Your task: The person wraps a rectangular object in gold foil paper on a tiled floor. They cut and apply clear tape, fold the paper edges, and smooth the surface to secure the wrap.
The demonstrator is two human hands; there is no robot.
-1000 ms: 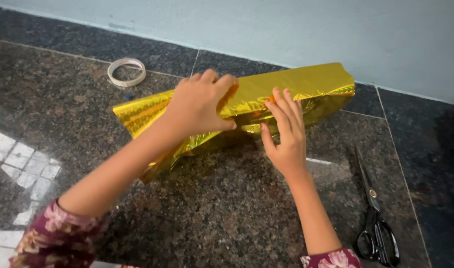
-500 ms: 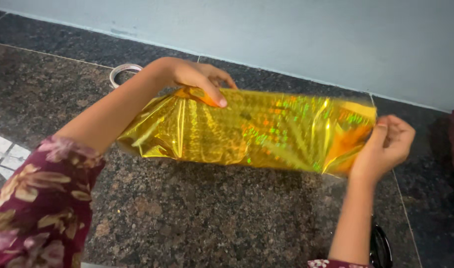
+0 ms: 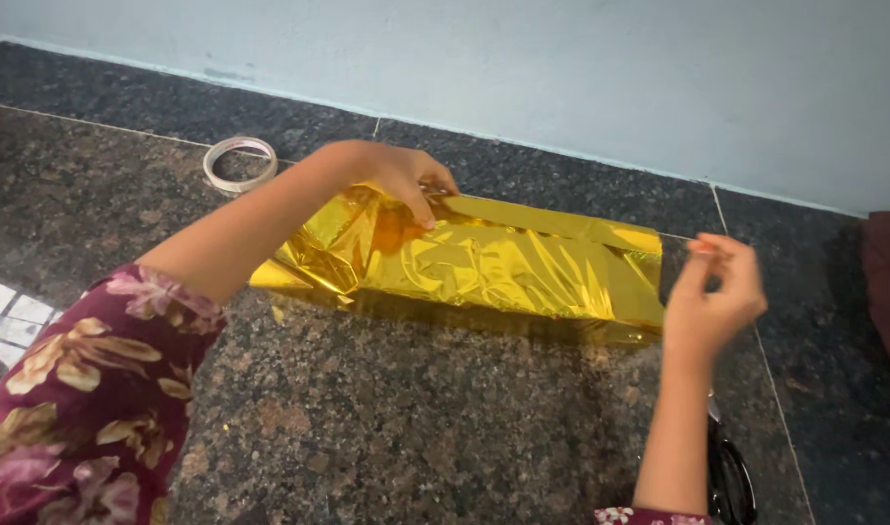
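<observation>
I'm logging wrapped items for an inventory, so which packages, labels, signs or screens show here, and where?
Gold-wrapped package: long, flat and box-shaped in shiny crinkled foil, lying on the dark granite floor near the pale wall; left hand presses its left end, right hand hovers just off its right end.
No labels, signs or screens visible.

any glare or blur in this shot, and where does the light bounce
Head view: the gold foil package throws bright glare off its crinkled top; the right hand is slightly motion-blurred, the left hand sharper; window light reflects as pale squares on the polished granite floor at the left edge.
</observation>
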